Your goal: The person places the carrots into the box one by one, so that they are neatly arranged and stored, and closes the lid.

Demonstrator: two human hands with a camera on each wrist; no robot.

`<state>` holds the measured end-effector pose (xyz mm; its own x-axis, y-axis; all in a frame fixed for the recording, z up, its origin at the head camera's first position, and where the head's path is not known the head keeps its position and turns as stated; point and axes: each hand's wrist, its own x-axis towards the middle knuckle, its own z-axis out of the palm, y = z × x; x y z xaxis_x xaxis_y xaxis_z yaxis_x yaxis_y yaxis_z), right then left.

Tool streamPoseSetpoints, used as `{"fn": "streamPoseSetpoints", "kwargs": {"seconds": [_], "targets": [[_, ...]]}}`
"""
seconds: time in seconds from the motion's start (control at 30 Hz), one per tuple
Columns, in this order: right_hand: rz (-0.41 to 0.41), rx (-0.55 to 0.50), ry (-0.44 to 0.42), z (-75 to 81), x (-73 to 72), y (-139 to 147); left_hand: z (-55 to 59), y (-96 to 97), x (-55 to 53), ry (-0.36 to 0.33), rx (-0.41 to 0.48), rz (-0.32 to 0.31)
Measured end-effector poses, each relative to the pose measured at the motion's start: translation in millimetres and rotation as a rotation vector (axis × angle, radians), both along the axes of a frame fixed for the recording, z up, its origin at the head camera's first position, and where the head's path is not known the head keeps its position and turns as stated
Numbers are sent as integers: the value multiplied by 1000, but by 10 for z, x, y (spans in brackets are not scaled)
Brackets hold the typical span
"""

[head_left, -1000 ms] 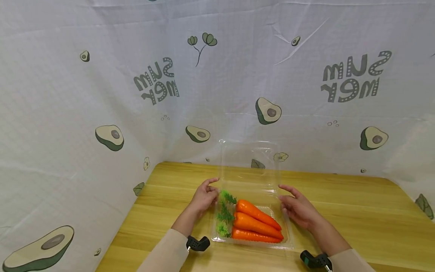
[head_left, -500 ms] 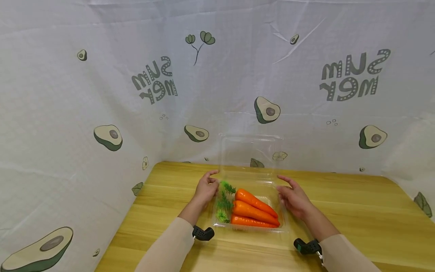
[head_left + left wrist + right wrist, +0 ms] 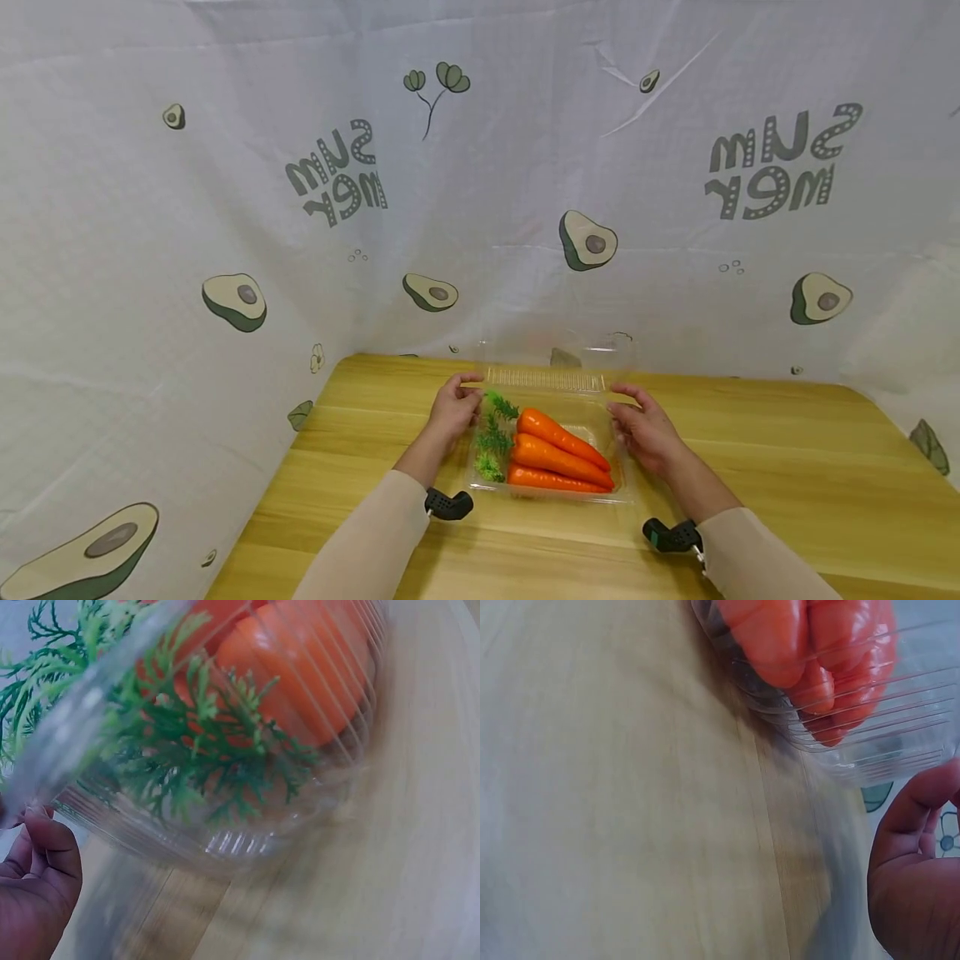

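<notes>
A clear plastic clamshell box [image 3: 551,495] sits in front of me, its lid [image 3: 545,380] raised at the back. Several orange carrots [image 3: 558,454] with shiny skins lie inside, tips to the right, their green feathery tops [image 3: 492,437] along the left wall. My left hand [image 3: 452,412] pinches the box's left rim near the back corner; the left wrist view shows the thumb [image 3: 56,844] at that rim. At the right back corner my right hand [image 3: 648,429] pinches the opposite rim, its thumb [image 3: 919,799] against the plastic in the right wrist view.
The box is on a wooden table [image 3: 750,467]. A white cloth [image 3: 487,183] printed with avocados and mirrored lettering hangs behind the table and along its left side. Black wrist devices [image 3: 450,505] are strapped on both forearms.
The box with its carrots has shifted away from me, both hands moving along with it. The lid's far edge now appears lower, and the ridged strip at its hinge side shows.
</notes>
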<state>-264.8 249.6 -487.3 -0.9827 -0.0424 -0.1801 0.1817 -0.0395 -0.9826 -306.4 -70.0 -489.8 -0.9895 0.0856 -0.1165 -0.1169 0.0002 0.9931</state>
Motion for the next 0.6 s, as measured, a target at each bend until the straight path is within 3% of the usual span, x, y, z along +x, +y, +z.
{"fn": "streamPoseSetpoints", "kwargs": {"seconds": [0.2,0.4,0.6], "targets": [[4,-26,-7,-7,5,5,-1,-25,29,-14,35,-17],[-6,-40,-12,-16,6,8,23,-66,31,-88,154,-49],[-12,-50,-21,-28,-15,13,60,-102,40,-109,161,-86]]}}
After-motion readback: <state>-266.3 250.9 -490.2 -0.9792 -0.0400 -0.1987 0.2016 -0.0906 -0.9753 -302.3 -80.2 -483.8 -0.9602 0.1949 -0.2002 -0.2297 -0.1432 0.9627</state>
